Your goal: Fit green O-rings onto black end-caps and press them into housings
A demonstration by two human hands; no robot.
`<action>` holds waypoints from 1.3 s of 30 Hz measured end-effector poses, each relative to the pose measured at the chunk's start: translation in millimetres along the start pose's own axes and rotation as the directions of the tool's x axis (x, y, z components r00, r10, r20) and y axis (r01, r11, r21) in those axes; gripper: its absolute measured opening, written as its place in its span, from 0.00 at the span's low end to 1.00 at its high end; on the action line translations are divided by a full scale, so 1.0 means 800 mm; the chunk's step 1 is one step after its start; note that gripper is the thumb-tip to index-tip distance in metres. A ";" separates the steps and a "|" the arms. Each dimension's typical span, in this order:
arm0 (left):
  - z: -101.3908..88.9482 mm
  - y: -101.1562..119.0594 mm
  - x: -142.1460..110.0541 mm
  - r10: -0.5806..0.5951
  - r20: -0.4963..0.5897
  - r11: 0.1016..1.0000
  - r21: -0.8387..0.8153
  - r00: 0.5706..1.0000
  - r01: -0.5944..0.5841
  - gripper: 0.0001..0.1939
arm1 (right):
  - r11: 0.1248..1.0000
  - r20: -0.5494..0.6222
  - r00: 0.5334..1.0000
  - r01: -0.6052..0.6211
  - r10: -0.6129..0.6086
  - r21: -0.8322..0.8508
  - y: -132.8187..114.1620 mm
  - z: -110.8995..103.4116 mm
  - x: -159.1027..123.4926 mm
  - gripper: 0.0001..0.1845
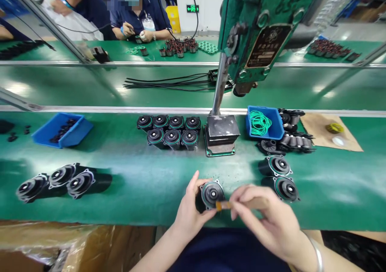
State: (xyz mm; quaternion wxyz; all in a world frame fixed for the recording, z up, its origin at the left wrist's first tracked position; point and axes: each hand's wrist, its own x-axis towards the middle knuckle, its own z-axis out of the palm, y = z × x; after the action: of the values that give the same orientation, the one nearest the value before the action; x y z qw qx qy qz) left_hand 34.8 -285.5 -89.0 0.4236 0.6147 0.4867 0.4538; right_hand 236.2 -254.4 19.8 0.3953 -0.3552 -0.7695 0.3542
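Observation:
My left hand (pixel 191 207) is wrapped around a black motor housing (pixel 208 195) that stands on the green bench near its front edge. The housing has a round top with a green ring around it and a small bright centre. Pinched in my right hand (pixel 265 213) is a small brush (pixel 224 205) with an orange-yellow tip. That tip is at the lower right rim of the housing's top; whether it touches cannot be made out. To the right of it lie two similar housings (pixel 280 165), and three more (pixel 81 183) lie tilted at the left.
A green press (pixel 256 34) rises over its black base (pixel 223 129). Left of the base are several housings (pixel 171 137) in rows. Blue bins hold green rings (pixel 259 123) and small black parts (pixel 63 131). Cardboard (pixel 346 139) carries a yellow round container (pixel 334 128). A co-worker (pixel 141 18) sits across.

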 end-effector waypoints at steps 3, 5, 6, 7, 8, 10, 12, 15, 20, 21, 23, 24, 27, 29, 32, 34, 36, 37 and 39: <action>0.003 -0.003 0.000 0.016 -0.014 1.000 0.015 1.000 -0.016 0.52 | 0.998 -0.126 0.991 0.055 -0.050 0.042 0.006 0.006 0.014 0.13; 0.002 -0.003 0.001 0.027 -0.015 0.999 0.028 1.000 -0.027 0.52 | 0.993 -0.077 0.990 0.116 -0.116 -0.010 0.014 0.015 0.023 0.12; 0.002 -0.002 0.001 0.033 -0.016 0.999 0.037 0.999 -0.032 0.52 | 0.989 -0.029 0.990 0.140 -0.141 -0.038 0.019 0.022 0.027 0.11; 0.001 -0.001 0.001 0.037 -0.016 0.998 0.046 0.999 -0.036 0.51 | 0.986 0.020 0.988 0.156 -0.155 -0.064 0.023 0.028 0.030 0.09; 0.001 0.000 0.002 0.041 -0.013 0.998 0.053 0.999 -0.040 0.51 | 0.983 0.063 0.985 0.165 -0.160 -0.086 0.026 0.033 0.031 0.07; 0.000 0.002 0.003 0.056 -0.007 0.997 0.056 0.998 -0.055 0.50 | 0.976 0.137 0.978 0.176 -0.159 -0.128 0.029 0.041 0.033 0.05; -0.001 0.001 0.004 0.081 -0.001 0.996 0.041 0.997 -0.081 0.49 | 0.960 0.196 0.961 0.228 -0.196 -0.160 0.027 0.042 0.033 0.05; 0.000 -0.007 0.003 0.115 0.004 0.993 -0.004 0.993 -0.115 0.48 | 0.892 0.304 0.900 0.387 -0.311 -0.232 0.013 0.037 0.032 0.05; 0.002 -0.015 0.002 0.080 0.008 0.997 -0.005 0.997 -0.080 0.50 | 0.756 0.476 0.776 0.584 -0.414 -0.294 -0.023 0.025 0.029 0.15; 0.002 -0.013 0.002 0.065 0.012 0.998 0.000 0.998 -0.065 0.52 | 0.734 0.495 0.760 0.606 -0.420 -0.307 -0.029 0.021 0.028 0.16; -0.001 -0.007 0.004 0.039 0.032 0.999 0.006 0.999 -0.039 0.55 | 0.688 0.520 0.737 0.641 -0.431 -0.340 -0.037 0.012 0.028 0.19; -0.003 -0.004 0.006 0.026 0.044 1.000 0.010 0.999 -0.027 0.56 | 0.671 0.533 0.730 0.651 -0.428 -0.353 -0.039 0.007 0.028 0.20; -0.014 0.002 0.013 0.018 0.090 1.000 0.010 0.996 -0.019 0.56 | 0.647 0.564 0.710 0.671 -0.422 -0.362 -0.036 -0.008 0.029 0.20; -0.023 0.004 0.020 0.033 0.144 0.999 -0.014 0.989 -0.031 0.55 | 0.620 0.579 0.693 0.693 -0.430 -0.369 -0.028 -0.014 0.031 0.18; -0.031 0.004 0.030 0.055 0.232 0.997 -0.073 0.971 -0.039 0.54 | 0.581 0.554 0.702 0.699 -0.448 -0.417 -0.008 -0.015 0.035 0.15; -0.032 0.006 0.034 0.054 0.262 0.995 -0.096 0.964 -0.030 0.54 | 0.642 0.503 0.741 0.655 -0.444 -0.399 0.008 -0.015 0.036 0.13; -0.033 0.010 0.034 0.038 0.275 0.997 -0.082 0.961 -0.016 0.55 | 0.771 0.432 0.802 0.560 -0.413 -0.304 0.019 -0.015 0.034 0.11; -0.036 0.013 0.033 0.023 0.274 0.998 -0.055 0.961 -0.009 0.56 | 0.836 0.378 0.843 0.491 -0.384 -0.247 0.023 -0.017 0.033 0.11; -0.051 0.020 0.028 -0.024 0.273 0.999 0.050 0.962 0.011 0.56 | 0.930 0.186 0.934 0.335 -0.306 -0.153 0.027 -0.022 0.026 0.14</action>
State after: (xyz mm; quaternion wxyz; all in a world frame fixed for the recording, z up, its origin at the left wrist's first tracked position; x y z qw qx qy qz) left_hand 1.2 -263.0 -61.1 0.4756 0.6773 0.4397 0.3488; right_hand 248.1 -221.3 17.0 0.3514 -0.2298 -0.8754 0.2397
